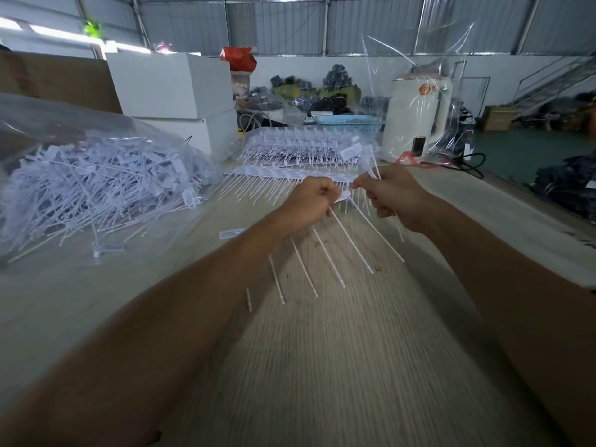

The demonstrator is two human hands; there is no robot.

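We are in a warehouse: corrugated metal walls (371, 24), white cartons (171, 85), a bag of bulk plastic ties (96, 179).

hands (351, 201) gripping white tag strip (342, 229) (over table (322, 366))

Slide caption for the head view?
Left hand and right hand grip a strip of white plastic ties over the table.

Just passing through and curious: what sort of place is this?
Likely a packing workshop or warehouse: corrugated metal walls, stacked white cartons, and a bag heaped with white plastic ties like those the left hand and right hand hold.
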